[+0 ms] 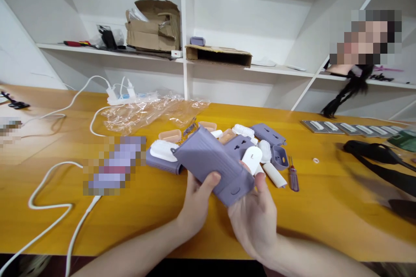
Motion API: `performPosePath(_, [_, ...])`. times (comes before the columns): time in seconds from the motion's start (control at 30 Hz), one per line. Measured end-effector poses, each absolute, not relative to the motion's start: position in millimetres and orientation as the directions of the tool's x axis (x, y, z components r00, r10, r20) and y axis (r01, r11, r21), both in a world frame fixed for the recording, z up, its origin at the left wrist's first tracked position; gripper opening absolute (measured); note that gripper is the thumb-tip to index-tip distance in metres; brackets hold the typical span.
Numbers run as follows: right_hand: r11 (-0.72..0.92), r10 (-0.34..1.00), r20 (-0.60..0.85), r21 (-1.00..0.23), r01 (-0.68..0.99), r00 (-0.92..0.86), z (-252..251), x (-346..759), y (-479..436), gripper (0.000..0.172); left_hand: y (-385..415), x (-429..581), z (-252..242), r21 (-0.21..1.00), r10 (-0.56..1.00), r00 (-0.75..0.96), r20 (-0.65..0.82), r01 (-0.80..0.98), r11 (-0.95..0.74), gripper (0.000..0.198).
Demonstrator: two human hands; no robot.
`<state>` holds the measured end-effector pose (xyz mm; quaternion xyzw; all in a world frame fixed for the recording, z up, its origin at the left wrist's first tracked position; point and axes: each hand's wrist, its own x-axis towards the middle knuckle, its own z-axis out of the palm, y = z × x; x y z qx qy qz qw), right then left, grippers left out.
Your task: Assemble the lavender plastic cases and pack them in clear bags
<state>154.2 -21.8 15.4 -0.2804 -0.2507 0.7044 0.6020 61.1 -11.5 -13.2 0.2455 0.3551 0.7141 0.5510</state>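
A purple plastic case (211,160) with a ribbed face is held tilted above the table's front half. My left hand (196,201) grips its lower left edge, thumb on the ribbed face. My right hand (256,220) supports its lower right end, the thumb along the edge and the other fingers hidden behind. Just beyond lies a pile of parts: a white oval piece (252,160), a purple slotted plate (268,134), a small purple cup (279,157), a white cylinder (274,175) and a peach tray (170,136). A white brush-like piece (164,150) rests on another purple case (162,165).
A screwdriver (294,177) lies right of the pile. On the left are a phone (130,151), white cable (48,181) and power strip (133,97), with clear plastic film (152,112) behind. A black strap (383,169) is at right. Shelves hold cardboard boxes (152,30) and a mannequin head (364,39).
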Motion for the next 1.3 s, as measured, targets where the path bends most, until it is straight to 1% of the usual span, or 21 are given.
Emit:
performPosePath(0.07, [-0.162, 0.980, -0.038, -0.715, -0.681, -0.193, 21, 155, -23, 0.048, -7, 55, -4, 0.728, 0.964, -0.256, -0.079, -0.676, -0.120, 0.042])
performPosePath(0.13, [-0.167, 0.969, -0.011, -0.769, -0.617, -0.249, 22, 157, -21, 0.045, -4, 49, 4, 0.698, 0.957, -0.276, -0.084, -0.702, -0.141, 0.041])
performPosePath(0.27, [-0.142, 0.959, -0.028, -0.907, -0.395, -0.282, 18, 163, -8, 0.034, -1, 39, 9, 0.698, 0.938, -0.337, -0.085, -0.692, -0.185, 0.036])
performPosePath(0.37, [-0.098, 0.957, -0.027, -0.967, -0.234, -0.290, 19, 167, 1, 0.031, 2, 34, 7, 0.714, 0.932, -0.352, -0.088, -0.674, -0.188, 0.037])
performPosePath(0.47, [0.039, 0.945, 0.061, -0.996, -0.076, -0.322, 23, 168, 5, 0.033, 3, 31, 8, 0.745, 0.943, -0.328, -0.056, -0.642, -0.179, 0.039])
performPosePath(0.53, [0.226, 0.946, 0.195, -0.969, 0.095, -0.260, 23, 169, 6, 0.035, 2, 30, 10, 0.779, 0.954, -0.299, -0.004, -0.599, -0.185, 0.041])
performPosePath(0.57, [0.353, 0.927, 0.312, -0.912, 0.209, -0.208, 21, 171, 7, 0.036, 1, 30, 11, 0.793, 0.961, -0.277, 0.024, -0.580, -0.187, 0.044])
performPosePath(0.6, [0.487, 0.874, 0.455, -0.805, 0.340, -0.174, 18, 173, 8, 0.037, 0, 31, 12, 0.799, 0.968, -0.246, 0.049, -0.572, -0.186, 0.047])
performPosePath(0.67, [0.689, 0.656, 0.718, -0.446, 0.571, -0.230, 9, 178, 9, 0.046, -2, 32, 12, 0.785, 0.984, -0.167, 0.064, -0.601, -0.153, 0.053])
performPosePath(0.7, [0.736, 0.532, 0.786, -0.246, 0.631, -0.314, 4, 180, 10, 0.051, -3, 32, 12, 0.767, 0.990, -0.135, 0.044, -0.630, -0.120, 0.054])
performPosePath(0.73, [0.752, 0.436, 0.804, -0.079, 0.655, -0.403, 0, 182, 10, 0.055, -4, 32, 12, 0.747, 0.993, -0.119, 0.011, -0.659, -0.087, 0.053])
performPosePath(0.77, [0.753, 0.377, 0.795, 0.036, 0.657, -0.476, -3, 183, 10, 0.059, -5, 31, 13, 0.728, 0.992, -0.118, -0.034, -0.683, -0.056, 0.050])
performPosePath(0.8, [0.756, 0.354, 0.775, 0.094, 0.648, -0.524, -5, 183, 10, 0.062, -5, 29, 13, 0.713, 0.988, -0.126, -0.088, -0.700, -0.026, 0.048])
performPosePath(0.83, [0.766, 0.357, 0.758, 0.097, 0.635, -0.546, -5, 182, 9, 0.065, -4, 27, 14, 0.702, 0.980, -0.138, -0.142, -0.713, 0.001, 0.045])
performPosePath(0.87, [0.780, 0.387, 0.745, 0.050, 0.624, -0.544, -3, 181, 9, 0.069, -4, 25, 16, 0.689, 0.972, -0.146, -0.186, -0.724, 0.023, 0.042])
performPosePath(0.9, [0.790, 0.440, 0.730, -0.039, 0.611, -0.523, 0, 179, 8, 0.076, -4, 22, 18, 0.676, 0.966, -0.149, -0.213, -0.736, 0.036, 0.040])
performPosePath(0.97, [0.782, 0.572, 0.671, -0.274, 0.560, -0.471, 8, 176, 8, 0.091, -3, 17, 21, 0.648, 0.966, -0.142, -0.217, -0.761, 0.033, 0.038])
performPosePath(1.03, [0.722, 0.687, 0.579, -0.473, 0.505, -0.440, 15, 175, 7, 0.097, -2, 15, 23, 0.624, 0.972, -0.132, -0.193, -0.782, 0.017, 0.037])
performPosePath(1.07, [0.695, 0.719, 0.540, -0.532, 0.484, -0.438, 17, 175, 7, 0.096, -1, 14, 24, 0.613, 0.974, -0.129, -0.188, -0.790, 0.013, 0.037])
performPosePath(1.13, [0.662, 0.749, 0.484, -0.588, 0.465, -0.453, 18, 175, 6, 0.097, 0, 14, 24, 0.590, 0.975, -0.114, -0.190, -0.807, 0.021, 0.034])
performPosePath(1.3, [0.590, 0.789, 0.369, -0.678, 0.439, -0.491, 8, 174, 5, 0.118, 0, 19, 24, 0.596, 0.981, -0.023, -0.192, -0.797, 0.098, 0.032])
